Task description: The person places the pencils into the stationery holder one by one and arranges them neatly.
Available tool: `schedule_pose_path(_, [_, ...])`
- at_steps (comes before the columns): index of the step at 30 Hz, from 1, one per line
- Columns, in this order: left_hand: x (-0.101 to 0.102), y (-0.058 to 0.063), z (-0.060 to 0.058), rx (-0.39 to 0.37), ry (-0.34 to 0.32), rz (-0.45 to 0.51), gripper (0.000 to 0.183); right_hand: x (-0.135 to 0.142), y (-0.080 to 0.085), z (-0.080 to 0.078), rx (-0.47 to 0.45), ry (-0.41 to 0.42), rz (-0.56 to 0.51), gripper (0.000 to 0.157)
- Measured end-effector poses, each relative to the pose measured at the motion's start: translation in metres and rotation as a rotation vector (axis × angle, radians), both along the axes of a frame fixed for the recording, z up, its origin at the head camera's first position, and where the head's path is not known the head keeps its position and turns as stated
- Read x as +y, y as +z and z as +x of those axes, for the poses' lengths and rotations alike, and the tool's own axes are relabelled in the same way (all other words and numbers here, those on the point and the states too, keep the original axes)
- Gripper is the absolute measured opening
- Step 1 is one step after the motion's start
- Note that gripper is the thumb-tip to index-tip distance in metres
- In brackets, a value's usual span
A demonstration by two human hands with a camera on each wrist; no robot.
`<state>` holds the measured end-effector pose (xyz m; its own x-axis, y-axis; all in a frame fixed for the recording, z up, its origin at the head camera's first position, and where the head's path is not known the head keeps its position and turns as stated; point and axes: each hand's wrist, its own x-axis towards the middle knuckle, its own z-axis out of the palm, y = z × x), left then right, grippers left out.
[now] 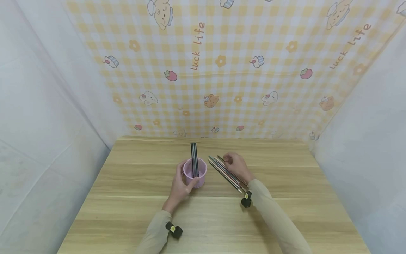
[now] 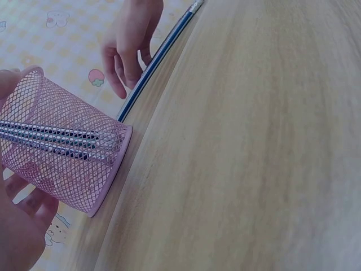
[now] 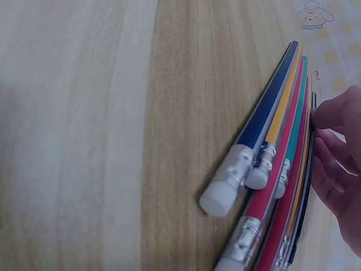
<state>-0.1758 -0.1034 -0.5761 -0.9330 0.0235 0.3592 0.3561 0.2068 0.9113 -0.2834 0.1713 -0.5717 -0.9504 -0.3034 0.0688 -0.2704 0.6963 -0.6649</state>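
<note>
A pink mesh pen cup [image 1: 200, 181] stands upright on the table, and my left hand [image 1: 180, 186] grips its side, thumb at the near rim. Several dark-striped pencils [image 1: 195, 158] lean inside it, and the left wrist view shows their ends through the mesh. To the right of the cup lies a bunch of loose pencils [image 3: 280, 135] with white erasers, in blue, yellow, red and green. My right hand [image 1: 237, 165] is at the far right side of this bunch. Its curled fingertips [image 3: 317, 118] pinch the outermost dark pencil [image 3: 309, 164].
The wood-grain table [image 1: 203, 225] ends at the back against a yellow checked cloth [image 1: 222, 81] with cartoon prints. White sheets hang on the left [image 1: 47, 123] and right [image 1: 371, 123]. Black wrist cameras sit on the left sleeve [image 1: 155, 229] and right sleeve [image 1: 279, 222].
</note>
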Motion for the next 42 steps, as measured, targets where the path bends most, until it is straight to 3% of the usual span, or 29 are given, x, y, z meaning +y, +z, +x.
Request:
schedule_pose_path(26, [-0.001, -0.001, 0.0, -0.029, -0.007, 0.021, 0.085, -0.003, 0.006, -0.004, -0.011, 0.042, 0.103, 0.02])
schedule_pose_path(42, [-0.001, 0.001, 0.001, -0.041, -0.011, 0.023, 0.085, -0.008, 0.018, -0.004, 0.011, 0.074, 0.05, 0.025])
